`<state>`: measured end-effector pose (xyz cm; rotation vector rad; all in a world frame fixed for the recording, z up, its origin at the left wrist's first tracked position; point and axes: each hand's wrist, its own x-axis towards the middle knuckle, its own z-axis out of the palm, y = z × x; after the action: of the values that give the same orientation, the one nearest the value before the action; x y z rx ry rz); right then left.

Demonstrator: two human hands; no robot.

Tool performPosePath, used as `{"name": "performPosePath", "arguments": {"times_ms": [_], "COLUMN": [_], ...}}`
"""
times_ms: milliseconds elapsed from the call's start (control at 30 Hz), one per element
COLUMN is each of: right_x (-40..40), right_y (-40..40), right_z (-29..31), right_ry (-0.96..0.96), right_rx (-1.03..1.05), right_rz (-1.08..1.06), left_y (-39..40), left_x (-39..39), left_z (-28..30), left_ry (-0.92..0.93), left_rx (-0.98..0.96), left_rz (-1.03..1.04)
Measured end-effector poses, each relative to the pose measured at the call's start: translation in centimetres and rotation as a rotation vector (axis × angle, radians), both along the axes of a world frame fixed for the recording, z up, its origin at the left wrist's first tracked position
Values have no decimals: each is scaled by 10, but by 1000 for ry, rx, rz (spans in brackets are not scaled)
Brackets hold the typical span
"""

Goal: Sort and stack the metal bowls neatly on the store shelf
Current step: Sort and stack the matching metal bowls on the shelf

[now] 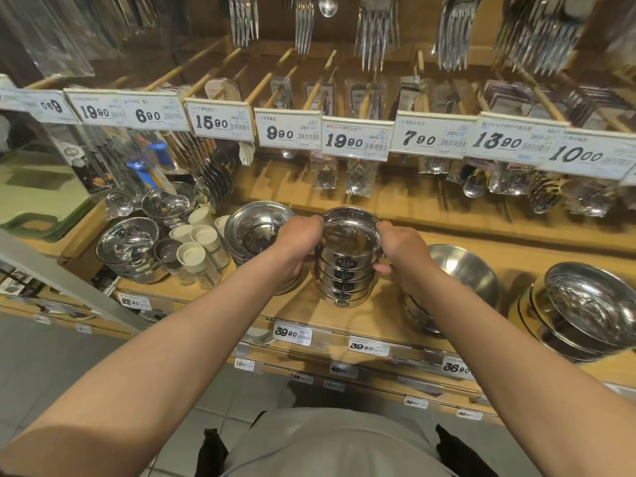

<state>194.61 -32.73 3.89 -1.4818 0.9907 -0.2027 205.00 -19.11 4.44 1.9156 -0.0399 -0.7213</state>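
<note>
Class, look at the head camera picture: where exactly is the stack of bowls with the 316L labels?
The labelled bowl stack stands mid-frame on the wooden shelf, gripped between the left hand and right hand, right of a wide bowl pile.

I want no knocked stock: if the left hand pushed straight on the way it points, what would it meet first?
Probably the wide bowl right behind the left hand, then the shelf's back board; depth is unclear.

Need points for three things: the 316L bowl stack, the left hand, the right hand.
316L bowl stack point(345, 270): head view, on the label of an upper bowl's side wall.
left hand point(298, 235): head view, on the back of the hand.
right hand point(401, 244): head view, on the back of the hand.
</note>
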Motion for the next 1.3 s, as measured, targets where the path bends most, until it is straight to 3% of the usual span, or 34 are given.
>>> {"name": "performPosePath", "arguments": {"times_ms": [300, 567, 767, 967, 1300], "right_x": [-4, -11, -14, -15, -4], "right_y": [-2, -3, 0, 2, -7], "right_z": [-2, 0, 2, 4, 1], "right_ry": [27, 4, -43, -35, 32], "right_rx": [-55, -249, -191, -352, -445], "right_rz": [56, 109, 100, 117, 113], "left_y": [4, 8, 8, 8, 9], "left_x": [0, 3, 2, 1, 2], "left_z": [0, -8, -10, -9, -10], "left_ry": [9, -186, -193, -215, -203], "left_rx": [-38, 9, -13, -11, 15], "left_rz": [-13, -3, 49, 69, 73]}}
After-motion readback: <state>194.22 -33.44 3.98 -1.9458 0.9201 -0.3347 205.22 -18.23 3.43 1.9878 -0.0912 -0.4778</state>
